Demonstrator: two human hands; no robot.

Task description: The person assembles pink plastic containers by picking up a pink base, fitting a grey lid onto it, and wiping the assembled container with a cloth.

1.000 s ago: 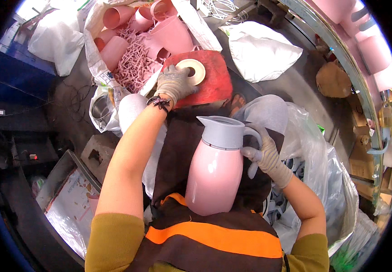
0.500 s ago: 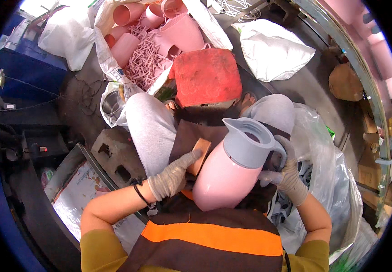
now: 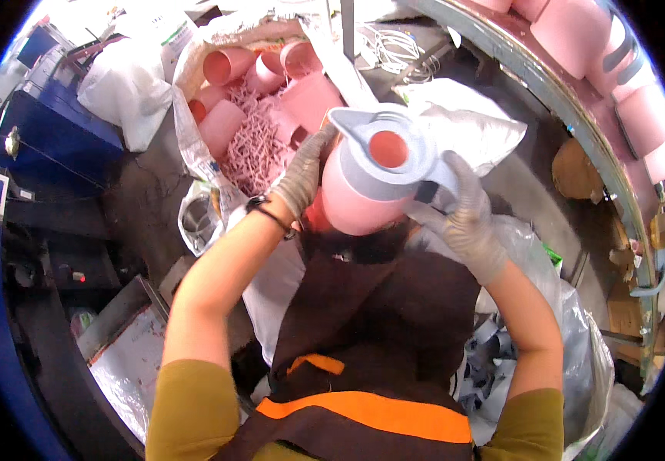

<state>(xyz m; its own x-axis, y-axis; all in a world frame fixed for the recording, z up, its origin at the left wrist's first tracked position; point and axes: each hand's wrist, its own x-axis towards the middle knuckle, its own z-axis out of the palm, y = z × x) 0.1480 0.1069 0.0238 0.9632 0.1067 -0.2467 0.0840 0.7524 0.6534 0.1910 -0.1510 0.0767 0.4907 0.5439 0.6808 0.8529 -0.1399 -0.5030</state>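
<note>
In the last half second I've lifted the pink jug (image 3: 363, 203) off my lap and brought my left hand (image 3: 298, 180) up against its left side, so both hands now carry it, well placed for looking into the top. My right hand (image 3: 467, 219) is wrapped round the handle side under the grey lid (image 3: 386, 150), my left fingers pressed flat to the body. It is held up in front of my chest, its long axis nearly toward my face, top up, spout to the far left, toward the sack of pink cups (image 3: 228, 69).

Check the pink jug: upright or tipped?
Tipped. The pink jug leans top-first toward the camera, showing its grey lid; left hand and right hand grip its sides.
</note>
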